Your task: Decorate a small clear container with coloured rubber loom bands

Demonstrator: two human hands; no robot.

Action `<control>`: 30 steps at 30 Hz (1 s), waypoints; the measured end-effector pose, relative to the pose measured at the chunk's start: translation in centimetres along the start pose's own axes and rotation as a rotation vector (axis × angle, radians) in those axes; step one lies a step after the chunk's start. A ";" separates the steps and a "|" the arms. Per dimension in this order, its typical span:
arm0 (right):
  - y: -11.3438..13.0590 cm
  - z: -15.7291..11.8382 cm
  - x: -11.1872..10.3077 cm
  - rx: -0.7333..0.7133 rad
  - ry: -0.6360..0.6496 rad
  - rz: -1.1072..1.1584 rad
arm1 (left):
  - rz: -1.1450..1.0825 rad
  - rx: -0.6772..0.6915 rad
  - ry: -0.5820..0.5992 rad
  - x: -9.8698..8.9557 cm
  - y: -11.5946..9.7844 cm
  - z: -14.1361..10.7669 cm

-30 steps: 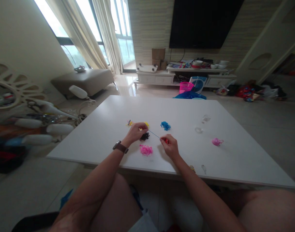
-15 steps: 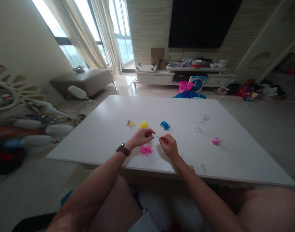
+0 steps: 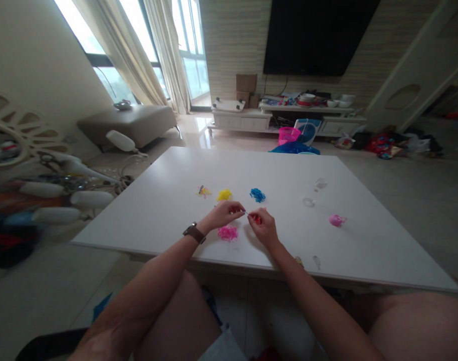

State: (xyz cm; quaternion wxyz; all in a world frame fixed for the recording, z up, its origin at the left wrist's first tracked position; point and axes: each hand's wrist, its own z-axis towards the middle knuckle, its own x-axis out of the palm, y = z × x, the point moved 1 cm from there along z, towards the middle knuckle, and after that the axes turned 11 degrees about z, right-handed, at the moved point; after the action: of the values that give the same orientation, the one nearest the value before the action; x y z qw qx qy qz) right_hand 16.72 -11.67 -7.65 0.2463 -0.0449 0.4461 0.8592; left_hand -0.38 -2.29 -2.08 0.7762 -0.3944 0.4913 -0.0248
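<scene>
My left hand (image 3: 227, 213), with a dark band at the wrist, is closed in a pinch at the left end of a thin, small item (image 3: 246, 213). The other end is pinched by my right hand (image 3: 263, 225). What exactly the item is, is too small to tell. A yellow pile (image 3: 224, 194) lies just behind my left hand, and a pink pile (image 3: 228, 233) in front of it. Red pieces (image 3: 257, 219) show by my right fingers. Farther back are a blue pile (image 3: 257, 195) and a small mixed-colour pile (image 3: 203, 191).
On the white table (image 3: 364, 250) are a pink object (image 3: 337, 220), clear pieces (image 3: 309, 202) at the right and a small clear item (image 3: 316, 261) near the front edge. White lamp-like shapes (image 3: 91, 199) stand beyond the left edge.
My left hand has moved right, its fingers closing on the thin item's end. My right hand stays almost in place. The view has shifted slightly.
</scene>
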 end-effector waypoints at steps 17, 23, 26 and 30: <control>-0.2 -0.1 -0.7 -0.011 -0.186 -0.090 | -0.059 -0.056 -0.064 -0.8 1.2 0.2; -3.3 2.1 -3.1 0.102 -0.288 -0.246 | -0.116 -0.288 -0.521 -4.3 5.9 0.7; -5.3 3.7 -4.0 0.134 -0.294 -0.322 | -0.106 -0.475 -0.717 -6.3 9.5 0.0; -7.6 5.0 -3.9 0.160 -0.261 -0.386 | 0.029 -0.714 -0.755 -7.7 13.3 -1.8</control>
State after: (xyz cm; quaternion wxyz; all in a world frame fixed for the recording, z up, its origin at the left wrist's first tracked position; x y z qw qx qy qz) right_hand 24.38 -5.62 -9.13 0.4643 0.0018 0.4604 0.7566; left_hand -10.46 9.10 -5.22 0.7167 -0.6093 0.1605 0.2989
